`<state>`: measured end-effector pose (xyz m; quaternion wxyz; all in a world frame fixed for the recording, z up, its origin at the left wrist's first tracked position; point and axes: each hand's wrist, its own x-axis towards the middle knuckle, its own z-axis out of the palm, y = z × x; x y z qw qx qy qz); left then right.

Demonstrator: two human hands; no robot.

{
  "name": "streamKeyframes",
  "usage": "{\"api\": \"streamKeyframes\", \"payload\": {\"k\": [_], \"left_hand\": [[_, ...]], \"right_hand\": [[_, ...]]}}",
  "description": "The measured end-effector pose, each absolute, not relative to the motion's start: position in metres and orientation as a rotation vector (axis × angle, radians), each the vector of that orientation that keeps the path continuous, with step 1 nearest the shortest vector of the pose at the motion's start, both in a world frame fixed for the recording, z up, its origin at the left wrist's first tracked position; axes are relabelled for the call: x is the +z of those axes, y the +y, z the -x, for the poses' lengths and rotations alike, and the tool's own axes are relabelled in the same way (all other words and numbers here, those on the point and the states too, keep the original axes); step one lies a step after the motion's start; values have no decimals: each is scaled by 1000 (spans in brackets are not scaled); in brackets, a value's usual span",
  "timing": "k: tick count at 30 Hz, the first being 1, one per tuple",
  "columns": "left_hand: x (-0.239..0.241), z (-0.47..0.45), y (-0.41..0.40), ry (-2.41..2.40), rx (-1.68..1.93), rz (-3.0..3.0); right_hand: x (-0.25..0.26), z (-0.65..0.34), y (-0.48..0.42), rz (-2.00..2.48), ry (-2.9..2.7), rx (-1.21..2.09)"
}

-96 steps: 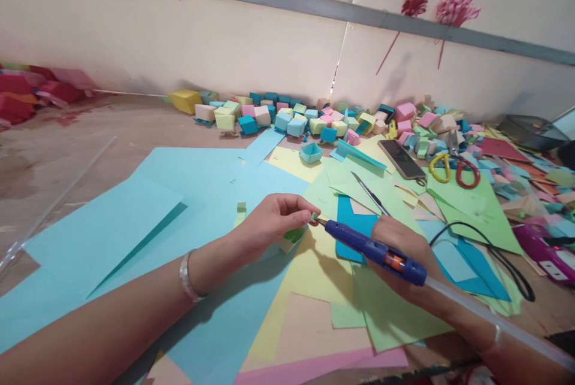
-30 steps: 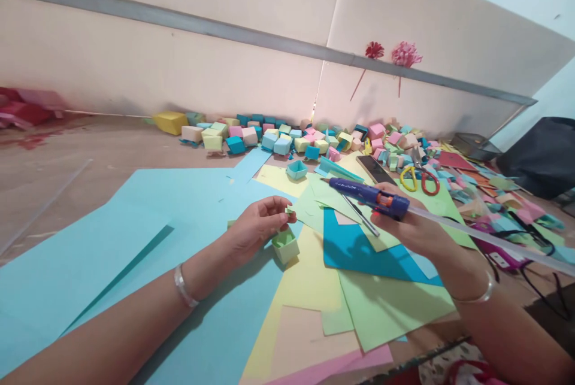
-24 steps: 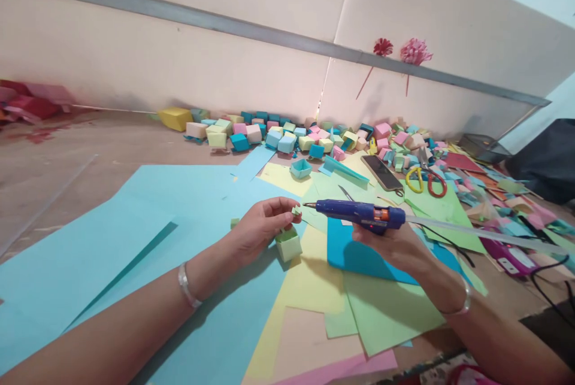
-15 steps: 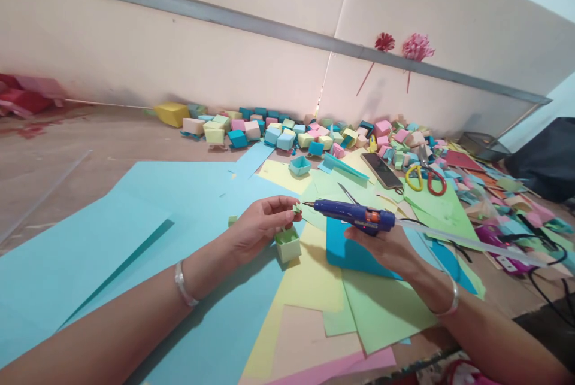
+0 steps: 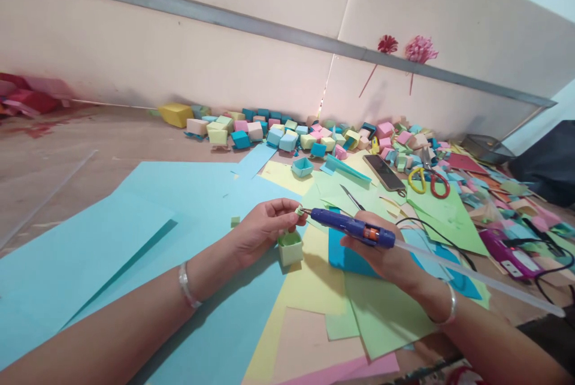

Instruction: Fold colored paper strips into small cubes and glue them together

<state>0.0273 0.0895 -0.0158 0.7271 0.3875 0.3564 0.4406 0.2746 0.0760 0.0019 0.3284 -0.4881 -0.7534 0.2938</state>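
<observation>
Between the thumb and fingers of my left hand (image 5: pixel 265 228) is a small green paper piece (image 5: pixel 299 211). My right hand (image 5: pixel 381 253) grips a blue hot glue gun (image 5: pixel 350 226), its metal tip at the paper piece. A long clear glue stick (image 5: pixel 485 277) sticks out of the gun's back end. Just below my left fingers stands a small light green paper box (image 5: pixel 291 251), open at the top. A tiny green paper square (image 5: pixel 235 221) lies left of my left hand on the large light blue sheet (image 5: pixel 148 271).
Many small coloured paper boxes (image 5: pixel 287 141) line the wall. A phone (image 5: pixel 384 172), scissors (image 5: pixel 429 181) and a thin blade (image 5: pixel 351 197) lie on the papers to the right. Beyond are a purple power strip (image 5: pixel 510 253) with black cords and paper scraps.
The glue gun's tip has come down and left, from beside the green paper piece to meet it. The gun's back end and glue stick have tilted lower.
</observation>
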Motion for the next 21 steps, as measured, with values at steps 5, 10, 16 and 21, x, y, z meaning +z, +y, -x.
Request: {"api": "streamKeyframes", "payload": {"k": [5,10,16,21], "left_hand": [[-15,-28,90,809,957,-876],[-12,-28,89,853,971,-848],[-13,-28,88,865,964,-858],[-12,-29,89,880,962,-851]], "right_hand": [[0,-275,77,1301,-1967,774],[1,-275,75,1219,-2019,708],[1,-276,75,1144,-2079,591],[4,-280,75,1090,-2149,376]]}}
